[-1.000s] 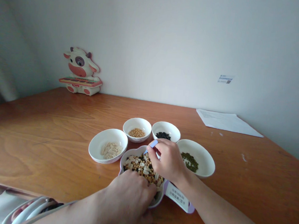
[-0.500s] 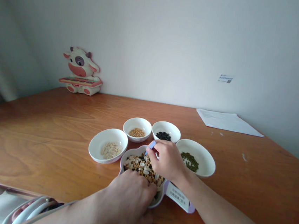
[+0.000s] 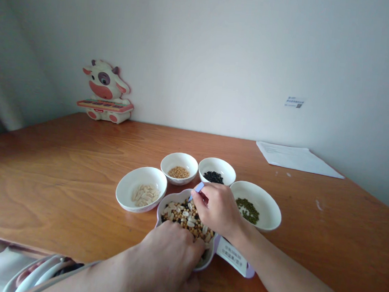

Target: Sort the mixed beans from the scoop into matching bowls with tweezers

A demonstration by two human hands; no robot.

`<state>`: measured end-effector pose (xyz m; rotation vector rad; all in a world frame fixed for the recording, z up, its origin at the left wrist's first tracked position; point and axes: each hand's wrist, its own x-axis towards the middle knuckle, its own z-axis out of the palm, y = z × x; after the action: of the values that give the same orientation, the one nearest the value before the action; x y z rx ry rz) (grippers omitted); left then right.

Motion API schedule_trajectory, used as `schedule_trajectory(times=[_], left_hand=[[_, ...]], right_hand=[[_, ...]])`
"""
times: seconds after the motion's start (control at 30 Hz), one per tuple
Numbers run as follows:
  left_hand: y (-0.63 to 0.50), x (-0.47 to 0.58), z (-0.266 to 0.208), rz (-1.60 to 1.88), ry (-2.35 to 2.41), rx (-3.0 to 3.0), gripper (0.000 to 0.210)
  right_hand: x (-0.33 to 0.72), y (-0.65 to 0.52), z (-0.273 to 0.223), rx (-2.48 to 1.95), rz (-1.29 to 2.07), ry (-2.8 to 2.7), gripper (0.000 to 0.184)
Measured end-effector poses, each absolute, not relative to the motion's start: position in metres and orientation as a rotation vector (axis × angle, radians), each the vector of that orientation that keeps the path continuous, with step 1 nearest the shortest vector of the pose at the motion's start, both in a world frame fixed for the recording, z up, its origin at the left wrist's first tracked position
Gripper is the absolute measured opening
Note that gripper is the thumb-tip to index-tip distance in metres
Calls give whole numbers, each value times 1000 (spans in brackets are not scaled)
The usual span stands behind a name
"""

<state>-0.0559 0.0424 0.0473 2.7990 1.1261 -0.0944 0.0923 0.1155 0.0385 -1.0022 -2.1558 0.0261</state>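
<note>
A pale purple-rimmed scalloped bowl (image 3: 159,207) with a labelled handle (image 3: 234,256) sits near the table's front edge. It is full of mixed peanuts and beans (image 3: 184,216). My left hand (image 3: 169,260) is closed over its near rim, with the fingertips mostly hidden. Above the bowl's far right side, my right hand (image 3: 218,208) pinches a slim light purple tool (image 3: 197,190). The tool slants down to the left toward the mix; its exact kind is unclear. Small white bowls arc around the far side, holding pale flat seeds (image 3: 145,195), yellow beans (image 3: 178,172), black beans (image 3: 213,177) and green beans (image 3: 247,210).
A cow-shaped toy keyboard (image 3: 106,94) stands at the back left of the wooden table (image 3: 58,169). White paper sheets (image 3: 296,157) lie at the back right, below a small wall label (image 3: 295,102). Something striped (image 3: 39,275) shows below the front left edge.
Both hands and the tool keep practically the same pose. Only a very slight shift of the whole view is visible.
</note>
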Motion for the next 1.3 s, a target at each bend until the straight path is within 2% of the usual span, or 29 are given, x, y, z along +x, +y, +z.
schedule_trajectory(times=[0.3, 0.57, 0.77, 1.0, 1.3], left_hand=[[43, -55, 47, -85, 1118, 2806, 19], [42, -54, 53, -105, 1125, 2771, 17], [42, -54, 52, -113, 1112, 2790, 18], [42, -54, 51, -104, 1113, 2804, 19], [43, -54, 52, -119, 1114, 2800, 19]], right_hand=[[92, 111, 43, -910, 62, -2065, 27], [93, 119, 49, -896, -42, -1800, 22], [89, 124, 48, -966, 7, -1839, 26], [87, 129, 41, -927, 122, -1927, 21], [92, 113, 49, -914, 66, -1989, 24]])
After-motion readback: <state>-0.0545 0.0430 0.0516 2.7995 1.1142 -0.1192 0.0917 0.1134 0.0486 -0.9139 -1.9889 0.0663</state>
